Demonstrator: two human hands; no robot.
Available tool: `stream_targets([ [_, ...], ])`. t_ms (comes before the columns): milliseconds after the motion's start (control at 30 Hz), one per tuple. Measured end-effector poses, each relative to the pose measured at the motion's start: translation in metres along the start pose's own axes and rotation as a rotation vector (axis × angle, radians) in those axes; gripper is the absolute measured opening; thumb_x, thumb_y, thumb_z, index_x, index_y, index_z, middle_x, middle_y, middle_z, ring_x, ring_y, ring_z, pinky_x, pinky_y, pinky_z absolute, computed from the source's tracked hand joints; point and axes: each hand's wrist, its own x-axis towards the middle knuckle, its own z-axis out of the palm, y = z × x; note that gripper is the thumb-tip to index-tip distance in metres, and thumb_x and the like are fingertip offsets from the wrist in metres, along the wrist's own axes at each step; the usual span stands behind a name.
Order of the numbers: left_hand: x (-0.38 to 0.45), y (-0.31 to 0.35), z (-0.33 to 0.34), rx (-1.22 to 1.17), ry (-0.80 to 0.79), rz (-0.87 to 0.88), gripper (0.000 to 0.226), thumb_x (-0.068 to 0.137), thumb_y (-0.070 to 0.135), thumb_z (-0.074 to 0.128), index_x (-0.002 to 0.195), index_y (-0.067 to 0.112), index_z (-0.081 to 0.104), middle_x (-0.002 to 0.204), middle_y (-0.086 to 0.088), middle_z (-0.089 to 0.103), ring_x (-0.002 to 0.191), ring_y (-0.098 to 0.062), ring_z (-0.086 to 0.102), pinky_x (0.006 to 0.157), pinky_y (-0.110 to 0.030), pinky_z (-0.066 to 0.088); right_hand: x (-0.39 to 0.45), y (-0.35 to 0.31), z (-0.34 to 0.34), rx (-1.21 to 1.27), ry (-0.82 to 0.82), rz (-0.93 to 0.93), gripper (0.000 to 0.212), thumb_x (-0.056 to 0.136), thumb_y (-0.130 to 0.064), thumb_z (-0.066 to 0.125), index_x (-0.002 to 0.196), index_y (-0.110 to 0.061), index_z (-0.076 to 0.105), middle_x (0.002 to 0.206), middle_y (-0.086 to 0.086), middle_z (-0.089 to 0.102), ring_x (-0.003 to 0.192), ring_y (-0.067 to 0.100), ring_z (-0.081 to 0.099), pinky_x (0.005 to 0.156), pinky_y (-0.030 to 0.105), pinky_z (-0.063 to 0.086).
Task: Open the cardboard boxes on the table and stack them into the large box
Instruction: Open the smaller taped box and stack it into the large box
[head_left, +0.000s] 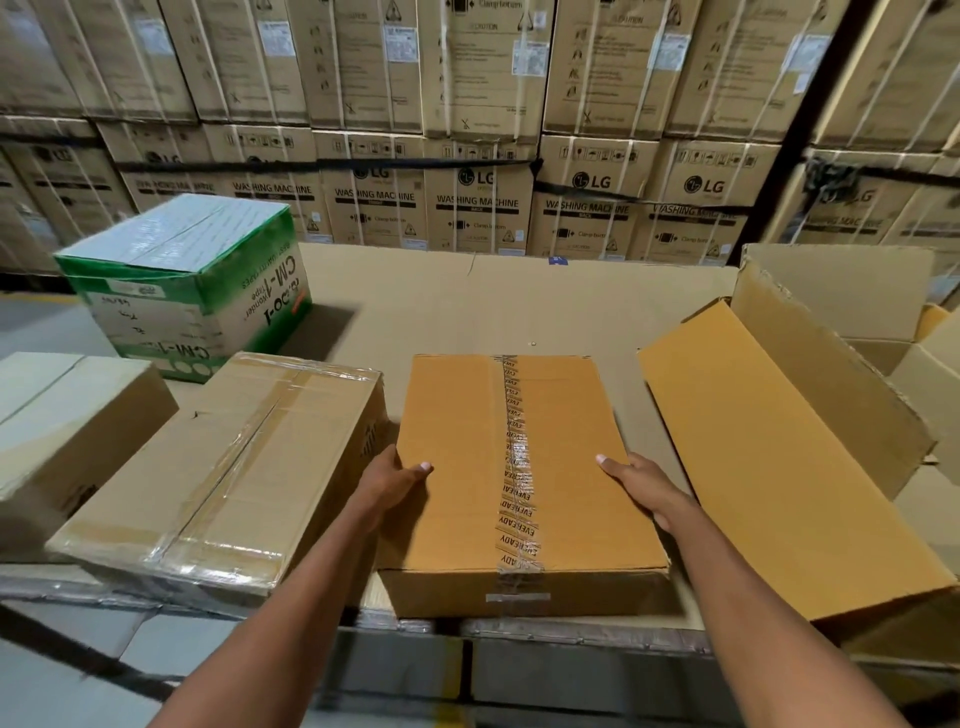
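Flat orange-brown cardboard box (519, 467), sealed down the middle with printed clear tape (517, 467), lying on the cardboard-covered desk (519, 301) at its near edge, directly between the hands. Left hand (395, 480) clamped on the left side, thumb on top, fingers wrapped down the wall; right hand (641, 486) clamped likewise on the right side. Just beyond the right hand, a large open brown cardboard box (831, 395) with one broad flap leaning toward the sealed box. Just left of the left hand, a tan cardboard box wrapped in clear tape (223, 467); farther off, a green-and-white printed carton (182, 280).

Tape unbroken, so opening not yet begun. Risks: near end overhanging the desk edge, likely to tip off if dragged closer; leaning flap likely to snag the box when lifted across.
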Motion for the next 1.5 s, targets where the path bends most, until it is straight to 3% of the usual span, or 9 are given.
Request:
stream_targets([
  [100, -0.003, -0.005, 0.001, -0.070, -0.003, 0.043, 0.045, 0.090, 0.025, 0.072, 0.131, 0.013, 0.058, 0.121, -0.009, 0.069, 0.104, -0.023, 0.066, 0.094, -0.040, 0.053, 0.005, 0.011, -0.003, 0.039, 0.023, -0.021, 0.040, 0.097, -0.033, 0.064, 0.129, -0.009, 0.059, 0.121, 0.006, 0.068, 0.097, 0.022, 0.067, 0.086, 0.035, 0.052],
  [300, -0.009, 0.003, 0.002, -0.146, 0.064, 0.172, 0.061, 0.084, 0.022, 0.079, 0.139, 0.018, 0.051, 0.123, -0.001, 0.064, 0.111, -0.021, 0.062, 0.100, -0.040, 0.051, 0.005, 0.018, -0.012, 0.136, 0.091, -0.137, 0.038, 0.093, -0.029, 0.069, 0.129, -0.019, 0.062, 0.118, 0.005, 0.071, 0.099, 0.023, 0.071, 0.090, 0.042, 0.057],
  [533, -0.007, 0.029, -0.006, -0.307, 0.116, 0.341, 0.062, 0.079, 0.005, 0.080, 0.128, 0.024, 0.049, 0.118, 0.001, 0.065, 0.104, -0.016, 0.065, 0.083, -0.038, 0.055, 0.005, -0.003, -0.027, 0.257, 0.244, -0.279, 0.079, 0.087, -0.008, 0.075, 0.150, -0.017, 0.029, 0.127, 0.008, 0.058, 0.114, 0.025, 0.059, 0.091, 0.038, 0.049],
  [667, -0.003, 0.035, -0.005, -0.271, 0.192, 0.371, 0.038, 0.082, -0.008, 0.069, 0.105, 0.020, 0.056, 0.109, -0.003, 0.067, 0.098, -0.019, 0.068, 0.074, -0.028, 0.057, 0.007, 0.002, -0.026, 0.171, 0.366, -0.234, 0.082, 0.077, -0.005, 0.083, 0.140, -0.021, 0.034, 0.129, 0.009, 0.059, 0.111, 0.025, 0.061, 0.094, 0.043, 0.053],
  [800, 0.010, 0.017, -0.006, -0.148, 0.224, 0.273, 0.024, 0.079, 0.010, 0.069, 0.095, 0.025, 0.061, 0.102, 0.000, 0.070, 0.096, -0.021, 0.067, 0.087, -0.044, 0.057, 0.001, 0.016, -0.020, 0.095, 0.381, -0.190, 0.065, 0.076, -0.004, 0.084, 0.129, -0.017, 0.047, 0.124, 0.005, 0.062, 0.111, 0.024, 0.061, 0.094, 0.037, 0.051],
  [967, 0.012, 0.029, -0.019, -0.242, 0.138, 0.201, 0.029, 0.088, 0.006, 0.051, 0.089, 0.028, 0.068, 0.095, -0.003, 0.073, 0.081, -0.022, 0.064, 0.066, -0.032, 0.053, -0.006, 0.014, -0.030, -0.007, 0.385, -0.176, 0.042, 0.091, -0.009, 0.069, 0.130, -0.012, 0.053, 0.116, -0.002, 0.060, 0.111, 0.020, 0.057, 0.096, 0.034, 0.045],
  [1200, -0.025, 0.146, -0.073, -0.430, 0.062, 0.278, 0.074, 0.094, 0.075, 0.028, 0.143, 0.025, 0.050, 0.141, -0.005, 0.054, 0.123, -0.031, 0.054, 0.095, -0.048, 0.046, -0.038, -0.074, -0.088, 0.350, 0.395, -0.339, 0.044, 0.104, -0.049, 0.037, 0.132, -0.023, 0.059, 0.128, 0.000, 0.063, 0.105, 0.024, 0.063, 0.093, 0.049, 0.052],
  [1333, -0.031, 0.196, -0.086, -0.231, -0.067, 0.261, 0.070, 0.092, 0.071, 0.042, 0.149, 0.029, 0.040, 0.145, -0.004, 0.048, 0.130, -0.028, 0.045, 0.106, -0.050, 0.038, -0.054, -0.132, -0.110, 0.232, 0.234, -0.294, 0.068, 0.091, -0.075, 0.037, 0.145, -0.034, 0.045, 0.141, 0.004, 0.053, 0.121, 0.034, 0.055, 0.093, 0.053, 0.052],
  [1500, -0.034, 0.209, -0.085, -0.092, -0.094, 0.263, 0.023, 0.090, 0.047, 0.067, 0.108, 0.035, 0.060, 0.116, -0.005, 0.064, 0.112, -0.028, 0.058, 0.092, -0.050, 0.048, -0.058, -0.154, -0.109, -0.059, 0.146, -0.309, 0.054, 0.091, -0.061, 0.058, 0.137, -0.032, 0.053, 0.117, 0.003, 0.067, 0.098, 0.025, 0.067, 0.067, 0.039, 0.059],
])
